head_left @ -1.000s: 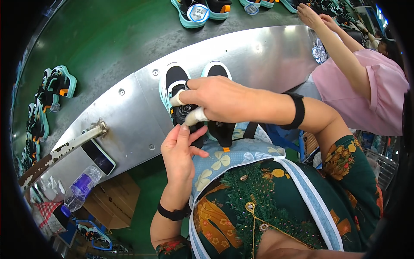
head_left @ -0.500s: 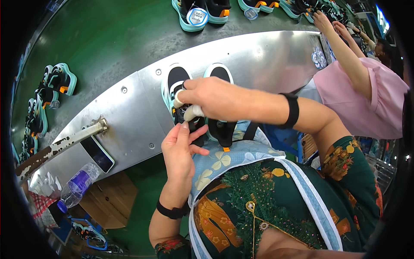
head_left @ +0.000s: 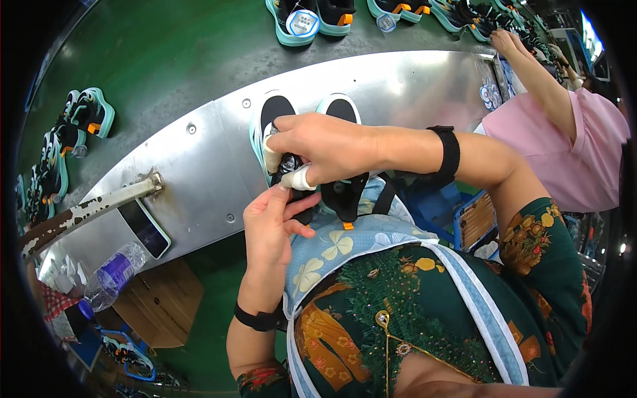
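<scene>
Two black sneakers with pale mint soles lie side by side on the metal ledge, toes pointing away from me. Over the left sneaker, my right hand is bent, its thumb and a finger wearing whitish finger covers. Between them shows a dark, shiny round piece on the shoe's upper; its kind is unclear. My left hand comes from below, thumb and forefinger pinched by my right thumb tip, other fingers loose. Whatever that pinch holds is too small to see. The right sneaker is partly covered by my right hand and wrist.
More sneakers stand on the green surface at left, and others at the top. A chipped metal bar, a phone and a plastic bottle are at lower left. A co-worker in pink handles shoes at right.
My right hand's fingers have spread a little around the shoe's upper, showing more of the dark round piece. My left hand keeps its pinch. The co-worker's hands have shifted slightly.
</scene>
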The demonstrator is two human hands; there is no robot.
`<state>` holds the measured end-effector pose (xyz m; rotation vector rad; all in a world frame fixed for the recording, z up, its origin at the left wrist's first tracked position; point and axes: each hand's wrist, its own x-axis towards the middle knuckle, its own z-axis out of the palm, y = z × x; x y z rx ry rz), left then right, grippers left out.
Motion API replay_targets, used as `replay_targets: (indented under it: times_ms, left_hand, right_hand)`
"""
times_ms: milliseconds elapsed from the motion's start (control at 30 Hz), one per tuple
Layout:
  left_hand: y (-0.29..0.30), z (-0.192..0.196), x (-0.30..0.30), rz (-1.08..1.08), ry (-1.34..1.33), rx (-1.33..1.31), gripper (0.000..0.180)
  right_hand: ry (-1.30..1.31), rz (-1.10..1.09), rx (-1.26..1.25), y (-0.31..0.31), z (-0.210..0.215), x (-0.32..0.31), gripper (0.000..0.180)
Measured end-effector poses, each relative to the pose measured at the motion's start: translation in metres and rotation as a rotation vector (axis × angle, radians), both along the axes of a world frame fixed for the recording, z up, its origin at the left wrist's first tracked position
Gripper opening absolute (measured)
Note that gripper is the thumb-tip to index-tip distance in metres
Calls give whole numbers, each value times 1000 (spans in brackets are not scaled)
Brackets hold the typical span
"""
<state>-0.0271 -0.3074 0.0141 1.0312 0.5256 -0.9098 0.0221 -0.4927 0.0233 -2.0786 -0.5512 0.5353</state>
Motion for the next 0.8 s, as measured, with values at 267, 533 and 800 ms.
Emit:
replay_targets:
  times_ms: [267, 533, 800]
  left_hand:
    - [-7, -3, 7, -21, 17, 8, 33]
    - [-13, -3, 5, -55, -11, 39, 38]
    - [-17, 14, -5, -50, -31, 25, 36]
  right_hand:
    - [113, 3, -10, -15, 8, 6, 25]
    - [-22, -19, -78, -30, 13, -26, 32]
    - [-274, -137, -108, -49, 6, -55, 64]
